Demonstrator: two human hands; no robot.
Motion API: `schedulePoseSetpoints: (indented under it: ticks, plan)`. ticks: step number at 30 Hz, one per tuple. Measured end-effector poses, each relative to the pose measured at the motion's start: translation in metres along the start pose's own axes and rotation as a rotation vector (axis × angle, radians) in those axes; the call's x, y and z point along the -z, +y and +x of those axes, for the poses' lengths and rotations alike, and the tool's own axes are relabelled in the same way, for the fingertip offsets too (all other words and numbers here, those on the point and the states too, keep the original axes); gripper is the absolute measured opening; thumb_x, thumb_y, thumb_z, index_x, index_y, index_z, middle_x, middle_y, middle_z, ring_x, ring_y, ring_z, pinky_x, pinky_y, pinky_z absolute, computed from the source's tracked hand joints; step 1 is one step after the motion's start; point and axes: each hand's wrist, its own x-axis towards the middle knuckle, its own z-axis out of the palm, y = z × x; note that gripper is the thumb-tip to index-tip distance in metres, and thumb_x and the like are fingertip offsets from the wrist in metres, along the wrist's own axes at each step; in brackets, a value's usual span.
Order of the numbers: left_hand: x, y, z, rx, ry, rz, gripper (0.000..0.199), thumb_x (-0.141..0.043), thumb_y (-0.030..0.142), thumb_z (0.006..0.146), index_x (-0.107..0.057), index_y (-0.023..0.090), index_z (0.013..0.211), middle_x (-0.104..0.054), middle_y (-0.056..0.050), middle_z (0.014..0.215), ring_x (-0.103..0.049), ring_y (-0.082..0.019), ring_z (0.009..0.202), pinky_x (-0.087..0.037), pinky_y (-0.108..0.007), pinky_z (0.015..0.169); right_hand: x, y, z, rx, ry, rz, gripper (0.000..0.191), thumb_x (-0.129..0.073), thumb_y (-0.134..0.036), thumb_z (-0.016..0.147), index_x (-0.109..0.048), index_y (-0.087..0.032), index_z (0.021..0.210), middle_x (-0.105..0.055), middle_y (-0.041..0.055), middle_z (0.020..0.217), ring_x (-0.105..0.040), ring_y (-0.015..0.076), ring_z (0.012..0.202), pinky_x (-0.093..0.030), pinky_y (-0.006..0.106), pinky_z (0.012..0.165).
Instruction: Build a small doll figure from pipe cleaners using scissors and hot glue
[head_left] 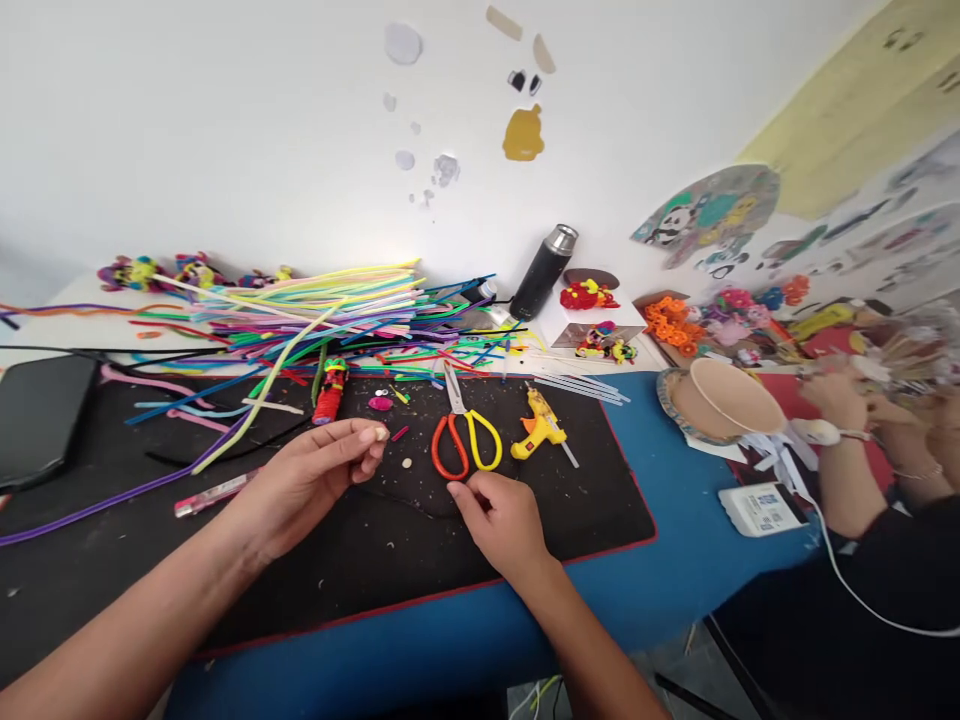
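Observation:
My left hand (330, 465) is closed in a pinch, holding a small pale piece (382, 434) at the fingertips. A small pale disc (406, 463) lies on the black mat (570, 520) just right of it. My right hand (501, 520) is curled over the mat, thumb and forefinger together below the scissors (457, 400) with one red and one yellow handle; whatever it may hold is hidden. Nearby are a yellow glue gun (541, 428), a magenta oval piece (380, 403), a short magenta stick (400, 433) and a red wrapped figure (330, 392).
Pipe cleaners (315, 310) are heaped along the wall. A black flask (544, 272) leans behind the mat; glue sticks (581, 386) lie in front of it. At right stand a bowl (735, 397) and a white box (763, 510). A co-worker's hands (836, 395) are there. A phone (41, 415) lies far left.

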Motion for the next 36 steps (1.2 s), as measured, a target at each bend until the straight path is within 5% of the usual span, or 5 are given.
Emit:
schedulePoseSetpoints:
  ticks: [8, 14, 21, 29, 36]
  plan:
    - [-0.027, 0.003, 0.002, 0.010, -0.131, 0.172, 0.037, -0.096, 0.049, 0.067, -0.084, 0.018, 0.084, -0.070, -0.005, 0.076, -0.056, -0.016, 0.071, -0.045, -0.025, 0.065, 0.035, 0.018, -0.004, -0.523, 0.145, 0.537, 0.048, -0.068, -0.065, 0.093, -0.064, -0.020, 0.075, -0.046, -0.0069, 0.050, -0.037, 0.0093, 0.043, -0.028, 0.023, 0.044]
    - [-0.079, -0.014, 0.035, 0.004, -0.294, 0.322, 0.031, -0.090, 0.046, 0.072, -0.083, 0.018, 0.082, -0.078, -0.008, 0.086, -0.064, -0.020, 0.079, -0.049, -0.030, 0.076, 0.049, 0.027, 0.001, -0.769, 0.258, 0.886, 0.063, -0.083, -0.072, 0.074, -0.070, -0.017, 0.102, -0.054, -0.0078, 0.060, -0.037, 0.0049, 0.037, -0.016, 0.017, 0.036]
    - [-0.130, -0.036, 0.072, 0.213, -0.302, 0.262, 0.029, -0.096, 0.038, 0.065, -0.081, 0.017, 0.078, -0.081, -0.010, 0.086, -0.073, -0.022, 0.087, -0.057, -0.032, 0.084, 0.061, 0.033, -0.001, -0.852, 0.232, 0.958, 0.069, -0.085, -0.069, 0.075, -0.070, -0.015, 0.115, -0.061, -0.0049, 0.064, -0.041, 0.0051, 0.036, -0.020, 0.017, 0.034]
    - [-0.136, -0.033, 0.083, 0.371, -0.280, 0.318, 0.037, -0.100, 0.037, 0.060, -0.076, 0.016, 0.080, -0.080, -0.009, 0.080, -0.079, -0.026, 0.079, -0.062, -0.031, 0.068, 0.070, 0.039, 0.006, -0.957, 0.159, 1.043, 0.059, -0.079, -0.063, 0.086, -0.067, -0.015, 0.118, -0.065, -0.0018, 0.066, -0.041, 0.0056, 0.036, -0.022, 0.017, 0.034]
    - [-0.146, -0.045, 0.079, 0.256, -0.386, 0.390, 0.034, -0.093, 0.043, 0.070, -0.076, 0.016, 0.083, -0.079, -0.007, 0.080, -0.078, -0.022, 0.080, -0.061, -0.031, 0.077, 0.064, 0.046, 0.016, -0.929, 0.143, 1.086, 0.057, -0.084, -0.070, 0.076, -0.059, -0.020, 0.083, -0.058, -0.0057, 0.058, -0.038, 0.0050, 0.037, -0.020, 0.017, 0.034]
